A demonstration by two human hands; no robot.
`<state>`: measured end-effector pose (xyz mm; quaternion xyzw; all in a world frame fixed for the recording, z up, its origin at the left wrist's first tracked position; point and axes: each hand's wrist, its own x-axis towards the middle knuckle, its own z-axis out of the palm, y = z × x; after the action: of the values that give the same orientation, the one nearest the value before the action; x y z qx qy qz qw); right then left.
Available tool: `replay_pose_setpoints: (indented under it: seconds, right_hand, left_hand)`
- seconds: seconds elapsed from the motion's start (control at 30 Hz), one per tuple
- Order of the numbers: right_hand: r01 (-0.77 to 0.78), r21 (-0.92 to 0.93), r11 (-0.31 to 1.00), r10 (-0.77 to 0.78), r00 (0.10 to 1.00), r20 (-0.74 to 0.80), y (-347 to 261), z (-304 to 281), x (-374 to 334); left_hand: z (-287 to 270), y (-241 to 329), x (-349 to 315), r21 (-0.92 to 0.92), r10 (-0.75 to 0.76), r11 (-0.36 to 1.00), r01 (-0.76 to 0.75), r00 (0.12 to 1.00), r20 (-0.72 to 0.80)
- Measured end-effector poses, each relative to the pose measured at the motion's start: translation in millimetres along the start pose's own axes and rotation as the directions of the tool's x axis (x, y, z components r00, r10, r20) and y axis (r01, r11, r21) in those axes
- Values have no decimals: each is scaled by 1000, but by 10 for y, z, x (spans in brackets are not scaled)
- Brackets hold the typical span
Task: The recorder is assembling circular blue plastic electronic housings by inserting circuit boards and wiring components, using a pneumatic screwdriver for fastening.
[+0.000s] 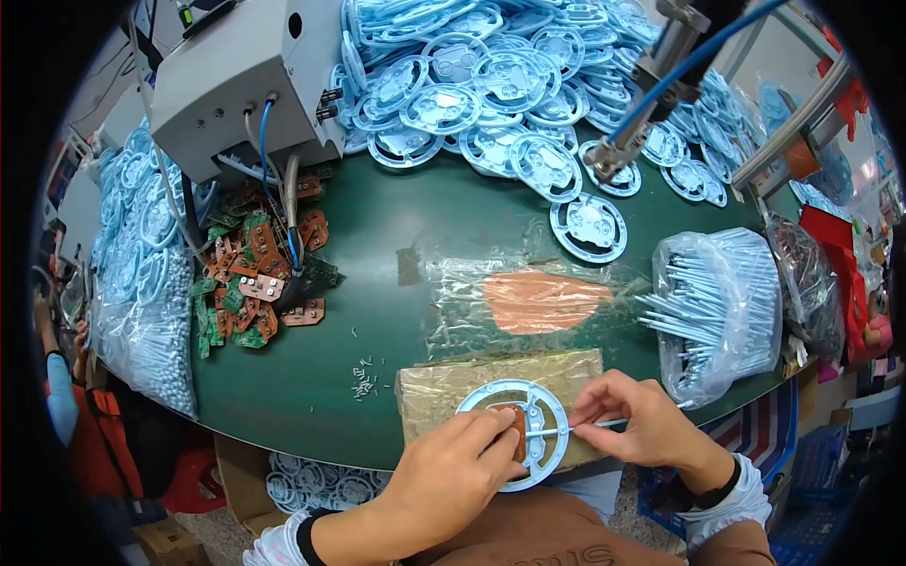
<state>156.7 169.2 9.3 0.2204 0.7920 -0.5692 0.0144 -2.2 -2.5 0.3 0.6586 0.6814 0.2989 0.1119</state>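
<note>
A light blue plastic wheel [559,407] lies on a tape-wrapped block [429,396] at the table's near edge. Inside it sits a reddish-brown circuit board [518,441]. My left hand [448,472] is closed over the wheel's left side, its fingertips pressing on the board and hiding part of both. At the wheel's right rim, my right hand [637,420] pinches a thin light blue plastic stick [612,423]. The stick lines up with a pale bar across the wheel; whether they are one piece I cannot tell.
Many similar wheels [510,80] are heaped at the back. A bag of sticks [727,311] stands right, another bag [151,330] left. Circuit boards [260,269] lie beneath a grey machine [241,94]. Small screws [361,382] are scattered left of the block. A metal machine arm [651,85] hangs at upper right.
</note>
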Motion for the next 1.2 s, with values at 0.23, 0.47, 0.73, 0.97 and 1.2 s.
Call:
replay_pose_setpoints:
  seconds: [0.23, 0.47, 0.73, 0.97, 1.2]
  right_hand:
    - [-45, 43, 998, 46, 998, -32, 5, 18, -1]
    - [342, -549, 763, -538, 806, -246, -420, -218, -67]
    - [629, -209, 749, -644, 615, -456, -1329, -1074, 608]
    - [537, 417, 734, -607, 793, 48, -1589, -769, 228]
    - [548, 324, 771, -593, 804, 51, -1442, -443, 66]
  left_hand:
    - [-13, 34, -25, 15, -22, 1000, 22, 999, 27]
    - [107, 27, -132, 122, 42, 992, -37, 998, -40]
    - [148, 33, -133, 84, 84, 993, -78, 994, -67]
    - [155, 47, -155, 84, 43, 996, -34, 994, -105]
    - [-11, 96, -128, 34, 19, 999, -13, 982, -188]
